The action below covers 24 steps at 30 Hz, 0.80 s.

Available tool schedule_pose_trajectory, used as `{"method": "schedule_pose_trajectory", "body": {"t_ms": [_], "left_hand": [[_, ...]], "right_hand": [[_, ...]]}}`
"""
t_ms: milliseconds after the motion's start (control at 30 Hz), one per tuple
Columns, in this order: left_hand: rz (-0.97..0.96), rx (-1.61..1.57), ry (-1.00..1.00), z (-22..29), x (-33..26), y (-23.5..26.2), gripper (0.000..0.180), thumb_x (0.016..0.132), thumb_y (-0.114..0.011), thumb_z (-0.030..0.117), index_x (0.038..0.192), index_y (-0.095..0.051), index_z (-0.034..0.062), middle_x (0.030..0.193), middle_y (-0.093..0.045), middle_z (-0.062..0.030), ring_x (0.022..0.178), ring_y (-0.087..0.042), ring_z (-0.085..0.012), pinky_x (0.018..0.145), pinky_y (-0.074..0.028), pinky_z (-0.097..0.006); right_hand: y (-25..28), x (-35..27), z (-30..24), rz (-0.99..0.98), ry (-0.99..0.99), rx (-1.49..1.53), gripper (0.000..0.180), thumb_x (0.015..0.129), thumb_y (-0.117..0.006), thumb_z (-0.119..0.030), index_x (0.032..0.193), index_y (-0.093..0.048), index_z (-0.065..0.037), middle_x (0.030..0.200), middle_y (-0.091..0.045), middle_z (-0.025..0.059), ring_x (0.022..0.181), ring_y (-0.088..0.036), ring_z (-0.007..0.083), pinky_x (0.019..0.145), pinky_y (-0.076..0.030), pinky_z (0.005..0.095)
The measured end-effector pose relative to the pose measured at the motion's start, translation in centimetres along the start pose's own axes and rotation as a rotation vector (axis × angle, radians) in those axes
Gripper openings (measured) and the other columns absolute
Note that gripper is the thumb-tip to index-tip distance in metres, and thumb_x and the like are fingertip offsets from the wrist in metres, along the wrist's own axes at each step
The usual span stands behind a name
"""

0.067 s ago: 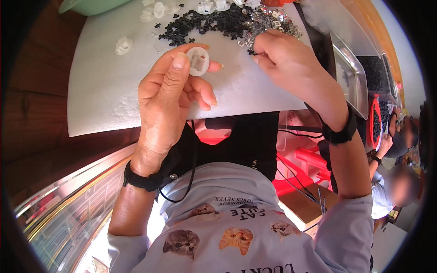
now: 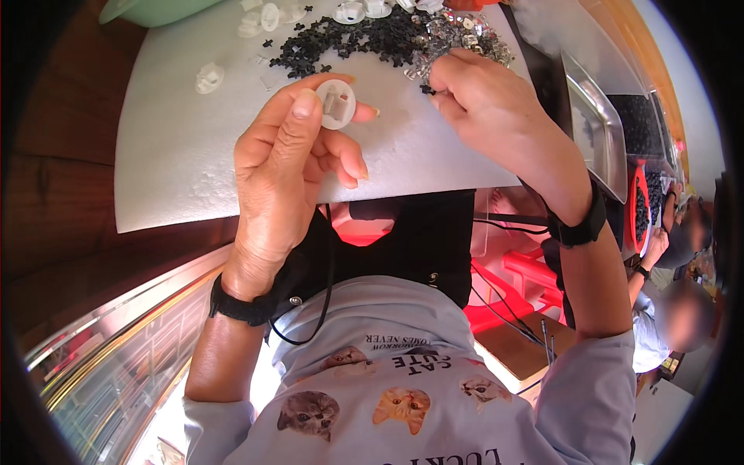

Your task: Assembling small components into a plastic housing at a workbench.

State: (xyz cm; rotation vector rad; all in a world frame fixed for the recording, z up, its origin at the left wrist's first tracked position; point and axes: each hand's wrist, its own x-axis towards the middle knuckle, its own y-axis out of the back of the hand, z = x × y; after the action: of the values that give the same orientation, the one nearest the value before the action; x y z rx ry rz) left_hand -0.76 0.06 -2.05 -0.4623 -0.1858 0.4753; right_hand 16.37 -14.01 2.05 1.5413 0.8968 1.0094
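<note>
Between thumb and fingers, my left hand holds a round white plastic disc with a raised rectangular housing on its face. Over at the right, my right hand is closed in a pinch beside a pile of small shiny metal pieces. A small black cross-shaped piece shows at its fingertips; whether it is gripped or lies on the sheet is hard to see, and what the pinch holds is hidden. A heap of black cross-shaped pieces lies between and beyond the hands.
A white foam sheet covers the tabletop. More white discs sit along its far side, and a single one lies at left. A green bowl stands far left, a metal tray at right. Other people work farther right.
My right hand has shifted very slightly up and left. My left hand with the disc is practically still.
</note>
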Motion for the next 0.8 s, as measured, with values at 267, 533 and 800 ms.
{"method": "schedule_pose_trajectory", "body": {"t_ms": [267, 533, 800], "left_hand": [[-0.007, -0.026, -0.004, -0.1, 0.0, -0.1, 0.039, 0.1, -0.044, 0.031, 0.116, -0.054, -0.0035, 0.095, -0.065, -0.016, 0.06, -0.06, -0.0137, 0.054, -0.049, -0.024], [-0.016, -0.03, -0.015, -0.2, 0.0, 0.1, 0.039, 0.1, -0.044, 0.03, 0.116, -0.054, -0.0037, 0.096, -0.064, -0.0161, 0.06, -0.06, -0.0144, 0.054, -0.049, -0.025], [-0.015, -0.018, -0.017, -0.2, 0.0, 0.0, 0.038, 0.1, -0.044, 0.029, 0.115, -0.054, -0.0038, 0.096, -0.064, -0.0156, 0.061, -0.06, -0.0142, 0.055, -0.049, -0.025]], "right_hand": [[0.3, -1.2, -0.2, 0.006, 0.059, 0.128, 0.006, 0.084, -0.054, -0.003, 0.09, -0.056, -0.004, 0.085, -0.055, 0.0114, 0.079, -0.057, 0.0339, 0.067, -0.045, 0.0403], [-0.9, -1.2, -0.5, 0.047, 0.029, 0.004, 0.007, 0.084, -0.058, -0.008, 0.09, -0.056, -0.005, 0.085, -0.055, 0.0094, 0.077, -0.058, 0.033, 0.065, -0.046, 0.0402], [-0.5, -1.5, -1.3, 0.07, 0.029, -0.054, 0.007, 0.081, -0.057, -0.007, 0.087, -0.056, -0.004, 0.088, -0.058, 0.0093, 0.075, -0.062, 0.0318, 0.062, -0.05, 0.0424]]}}
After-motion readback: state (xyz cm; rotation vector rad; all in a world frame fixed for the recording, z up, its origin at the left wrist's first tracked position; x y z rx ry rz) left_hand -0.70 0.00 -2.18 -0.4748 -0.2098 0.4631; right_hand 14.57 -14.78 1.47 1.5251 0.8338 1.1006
